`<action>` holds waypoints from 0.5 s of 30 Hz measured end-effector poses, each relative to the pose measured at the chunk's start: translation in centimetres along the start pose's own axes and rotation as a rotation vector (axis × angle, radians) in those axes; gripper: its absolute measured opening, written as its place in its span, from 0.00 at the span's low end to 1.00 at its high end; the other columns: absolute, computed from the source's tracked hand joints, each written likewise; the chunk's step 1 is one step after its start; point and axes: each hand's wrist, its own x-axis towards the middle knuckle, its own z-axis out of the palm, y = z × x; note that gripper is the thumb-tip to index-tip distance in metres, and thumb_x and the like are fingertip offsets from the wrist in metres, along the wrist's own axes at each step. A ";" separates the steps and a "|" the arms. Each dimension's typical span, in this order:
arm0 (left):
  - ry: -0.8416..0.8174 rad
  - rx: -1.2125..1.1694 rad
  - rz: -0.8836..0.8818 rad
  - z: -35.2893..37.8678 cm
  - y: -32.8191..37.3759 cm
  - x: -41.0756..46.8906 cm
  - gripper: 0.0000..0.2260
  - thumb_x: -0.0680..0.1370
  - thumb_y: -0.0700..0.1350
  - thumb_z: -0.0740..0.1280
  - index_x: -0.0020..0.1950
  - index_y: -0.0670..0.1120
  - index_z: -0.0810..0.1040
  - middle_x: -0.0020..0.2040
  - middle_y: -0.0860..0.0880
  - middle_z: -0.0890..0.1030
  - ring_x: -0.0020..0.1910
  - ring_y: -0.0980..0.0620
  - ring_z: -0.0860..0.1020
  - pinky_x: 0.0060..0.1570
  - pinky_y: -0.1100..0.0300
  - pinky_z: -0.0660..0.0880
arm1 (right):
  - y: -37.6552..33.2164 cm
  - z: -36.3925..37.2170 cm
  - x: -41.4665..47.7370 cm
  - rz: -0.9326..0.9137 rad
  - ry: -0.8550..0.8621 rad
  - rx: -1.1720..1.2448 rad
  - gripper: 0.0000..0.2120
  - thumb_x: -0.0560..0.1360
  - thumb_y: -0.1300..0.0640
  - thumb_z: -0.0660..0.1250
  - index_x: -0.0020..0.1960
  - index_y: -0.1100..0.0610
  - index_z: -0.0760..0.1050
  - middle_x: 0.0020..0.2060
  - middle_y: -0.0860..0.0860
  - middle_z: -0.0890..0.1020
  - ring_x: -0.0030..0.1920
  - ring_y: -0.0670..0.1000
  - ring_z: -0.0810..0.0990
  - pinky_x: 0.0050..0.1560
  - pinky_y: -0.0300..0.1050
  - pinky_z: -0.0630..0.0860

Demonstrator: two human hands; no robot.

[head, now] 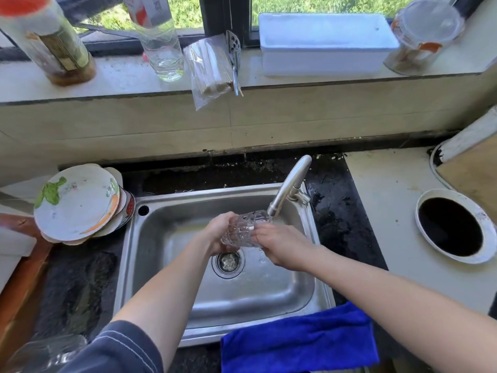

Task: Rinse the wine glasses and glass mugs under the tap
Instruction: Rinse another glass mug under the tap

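**Patterned glass held at the spout, both hands on it**

Head view: a stainless sink (166, 267) sits in a dark stone counter, its drain strainer (228, 261) near the middle of the basin. Over the basin, both hands hold a glass mug (246, 228) of clear, embossed glass. It is tipped on its side, with its far end just under the mouth of the tap (289, 189). No handle can be made out.

The left hand (219, 232) grips the nearer, lower end, fingers curled round the glass and pressed together. The right hand (282, 246) comes in from the other side. Its fingers lie close together and bend over the upper wall of the glass, and the thumb is hidden, so how it sits cannot be told. A thin stream at the spout is too faint to be sure of.

- Left of the sink: a leaning stack of plates (78, 203), the front one painted with green and orange.
- Over the sink's near rim: a blue cloth (298, 343).
- On the right counter: a round hole (454, 226) with a white rim.
- On the windowsill (129, 79): a white tray (322, 41) and a clear bag of chopsticks (208, 68).
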 end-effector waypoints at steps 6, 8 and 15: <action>-0.064 0.020 -0.005 -0.4 0.1 -0.2 0.14 0.78 0.57 0.60 0.46 0.47 0.76 0.36 0.49 0.79 0.29 0.52 0.74 0.30 0.61 0.66 | -0.5 -0.5 0.3 0.344 -0.077 0.511 0.15 0.79 0.46 0.62 0.57 0.53 0.81 0.44 0.46 0.83 0.45 0.45 0.80 0.44 0.43 0.75; -0.133 0.011 -0.002 -0.4 -0.4 -0.7 0.20 0.77 0.63 0.58 0.45 0.48 0.78 0.37 0.49 0.80 0.31 0.52 0.73 0.33 0.59 0.64 | -0.3 -1.1 0.2 0.453 0.060 0.808 0.13 0.80 0.51 0.63 0.51 0.57 0.82 0.36 0.43 0.82 0.38 0.38 0.79 0.37 0.32 0.70; -0.151 0.178 0.080 2.4 0.3 -3.1 0.18 0.79 0.61 0.58 0.52 0.48 0.75 0.40 0.46 0.79 0.33 0.50 0.75 0.38 0.57 0.72 | -0.1 -0.8 0.2 0.978 0.397 1.402 0.20 0.80 0.48 0.61 0.33 0.57 0.76 0.31 0.55 0.83 0.31 0.50 0.80 0.28 0.39 0.67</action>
